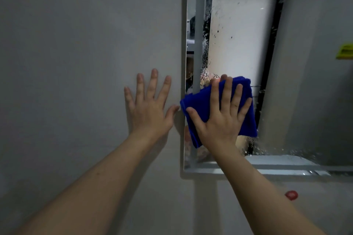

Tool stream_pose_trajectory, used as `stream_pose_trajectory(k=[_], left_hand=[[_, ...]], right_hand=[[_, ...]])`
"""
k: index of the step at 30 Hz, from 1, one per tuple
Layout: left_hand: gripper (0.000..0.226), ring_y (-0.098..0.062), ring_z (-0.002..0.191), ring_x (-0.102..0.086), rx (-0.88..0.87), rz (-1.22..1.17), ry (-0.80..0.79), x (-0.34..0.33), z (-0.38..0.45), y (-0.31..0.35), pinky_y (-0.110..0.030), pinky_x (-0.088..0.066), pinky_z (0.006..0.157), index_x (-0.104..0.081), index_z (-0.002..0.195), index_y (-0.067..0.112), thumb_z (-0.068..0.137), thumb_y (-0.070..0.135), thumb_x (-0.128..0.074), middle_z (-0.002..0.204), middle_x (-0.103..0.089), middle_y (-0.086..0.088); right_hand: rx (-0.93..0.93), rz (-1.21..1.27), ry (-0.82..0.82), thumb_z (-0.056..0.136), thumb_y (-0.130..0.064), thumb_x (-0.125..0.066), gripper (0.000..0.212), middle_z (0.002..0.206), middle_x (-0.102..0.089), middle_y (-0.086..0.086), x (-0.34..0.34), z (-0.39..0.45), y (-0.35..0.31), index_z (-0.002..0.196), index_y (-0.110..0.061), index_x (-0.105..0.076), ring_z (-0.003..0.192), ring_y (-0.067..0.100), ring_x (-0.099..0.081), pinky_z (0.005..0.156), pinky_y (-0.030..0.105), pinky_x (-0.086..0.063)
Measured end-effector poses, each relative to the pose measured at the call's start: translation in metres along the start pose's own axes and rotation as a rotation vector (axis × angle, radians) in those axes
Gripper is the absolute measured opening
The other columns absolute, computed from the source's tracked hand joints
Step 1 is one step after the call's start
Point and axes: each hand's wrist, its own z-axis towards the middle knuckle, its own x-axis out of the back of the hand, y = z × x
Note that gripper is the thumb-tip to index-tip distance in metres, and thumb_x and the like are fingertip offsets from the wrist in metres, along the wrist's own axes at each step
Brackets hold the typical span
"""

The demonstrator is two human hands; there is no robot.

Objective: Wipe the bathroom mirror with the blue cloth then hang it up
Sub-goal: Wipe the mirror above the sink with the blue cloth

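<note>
The bathroom mirror (305, 85) fills the right half of the view, its glass speckled with water drops and dark spots. A folded blue cloth (198, 103) lies flat against the mirror's lower left part, overlapping the left edge. My right hand (221, 118) presses on the cloth with straight, spread fingers. My left hand (149, 106) rests flat on the grey wall just left of the mirror, fingers spread, its thumb near the mirror's edge and the cloth.
The grey wall (76, 63) covers the left half. The mirror's bottom ledge (267, 169) runs below the cloth. A yellow label (344, 51) shows at the right edge, and a small red object (291, 195) sits low on the wall under the mirror.
</note>
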Motion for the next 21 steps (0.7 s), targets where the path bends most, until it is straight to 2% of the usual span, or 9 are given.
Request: stream_pose_trajectory(k=[2, 4, 6, 10, 13, 17, 19, 20, 21], left_hand=[[0.081, -0.033, 0.155, 0.018, 0.007, 0.001, -0.019, 0.002, 0.001, 0.001, -0.067, -0.001, 0.121, 0.009, 0.159, 0.040, 0.097, 0.068, -0.035, 0.169, 0.019, 0.002], [0.081, -0.034, 0.155, 0.016, 0.001, 0.000, -0.017, 0.004, 0.001, 0.003, -0.066, -0.001, 0.122, 0.008, 0.160, 0.039, 0.098, 0.066, -0.036, 0.169, 0.018, 0.002], [0.081, -0.034, 0.155, 0.015, -0.004, -0.003, -0.010, 0.005, 0.000, 0.003, -0.067, -0.002, 0.122, 0.008, 0.160, 0.039, 0.098, 0.064, -0.038, 0.170, 0.016, 0.001], [0.082, -0.034, 0.155, 0.018, -0.001, 0.001, -0.023, 0.008, 0.000, 0.003, -0.066, -0.002, 0.122, 0.016, 0.156, 0.040, 0.098, 0.063, -0.036, 0.168, 0.021, 0.001], [0.080, -0.034, 0.154, 0.020, -0.006, 0.005, -0.055, 0.010, -0.001, 0.003, -0.066, -0.003, 0.122, 0.021, 0.155, 0.040, 0.099, 0.065, -0.032, 0.164, 0.029, 0.002], [0.080, -0.034, 0.155, 0.018, -0.002, -0.003, -0.048, 0.017, 0.001, 0.005, -0.066, -0.002, 0.122, 0.018, 0.156, 0.040, 0.099, 0.066, -0.032, 0.164, 0.027, 0.003], [0.079, -0.034, 0.155, 0.017, 0.010, 0.034, -0.102, 0.019, 0.001, 0.008, -0.065, -0.003, 0.122, 0.021, 0.153, 0.040, 0.099, 0.066, -0.030, 0.162, 0.030, 0.002], [0.077, -0.036, 0.156, 0.011, 0.014, 0.051, -0.096, 0.020, 0.001, 0.008, -0.065, -0.006, 0.122, 0.016, 0.154, 0.040, 0.099, 0.066, -0.032, 0.164, 0.024, 0.001], [0.075, -0.038, 0.156, -0.003, 0.012, 0.060, -0.075, 0.023, 0.003, 0.007, -0.066, -0.014, 0.120, 0.001, 0.158, 0.039, 0.098, 0.064, -0.038, 0.168, 0.009, -0.001]], right_hand=[[-0.011, -0.029, -0.036, 0.095, -0.081, -0.034, 0.090, 0.170, -0.014, 0.013, 0.000, -0.003, 0.000, 0.164, -0.024, -0.019, 0.157, 0.038, -0.007, 0.123, 0.068, -0.003], [-0.023, -0.037, -0.077, 0.094, -0.083, -0.030, 0.091, 0.172, -0.005, 0.012, 0.001, 0.001, -0.002, 0.164, -0.028, -0.011, 0.158, 0.036, 0.001, 0.122, 0.069, -0.001], [-0.036, -0.045, -0.102, 0.093, -0.083, -0.028, 0.093, 0.172, 0.001, 0.012, 0.001, 0.004, -0.005, 0.165, -0.028, -0.007, 0.158, 0.034, 0.006, 0.123, 0.067, 0.002], [-0.055, -0.045, -0.095, 0.092, -0.083, -0.030, 0.093, 0.172, 0.000, 0.013, 0.004, 0.025, -0.013, 0.165, -0.026, -0.015, 0.158, 0.035, 0.004, 0.124, 0.063, 0.005], [-0.069, -0.041, -0.103, 0.092, -0.083, -0.028, 0.093, 0.173, 0.003, 0.012, 0.008, 0.049, -0.023, 0.165, -0.028, -0.011, 0.158, 0.034, 0.007, 0.123, 0.062, 0.008], [-0.079, -0.033, -0.104, 0.093, -0.083, -0.024, 0.092, 0.173, 0.007, 0.011, 0.014, 0.088, -0.034, 0.165, -0.030, -0.005, 0.158, 0.033, 0.010, 0.124, 0.061, 0.008], [-0.103, -0.015, -0.108, 0.093, -0.083, -0.019, 0.091, 0.173, 0.011, 0.009, 0.018, 0.117, -0.040, 0.165, -0.030, -0.003, 0.158, 0.031, 0.013, 0.124, 0.061, 0.009], [-0.116, -0.006, -0.106, 0.093, -0.083, -0.017, 0.091, 0.172, 0.012, 0.009, 0.020, 0.132, -0.044, 0.165, -0.030, -0.003, 0.158, 0.031, 0.014, 0.124, 0.061, 0.009], [-0.126, -0.001, -0.101, 0.093, -0.083, -0.016, 0.091, 0.172, 0.012, 0.008, 0.022, 0.145, -0.046, 0.165, -0.030, -0.002, 0.158, 0.030, 0.015, 0.124, 0.061, 0.009]])
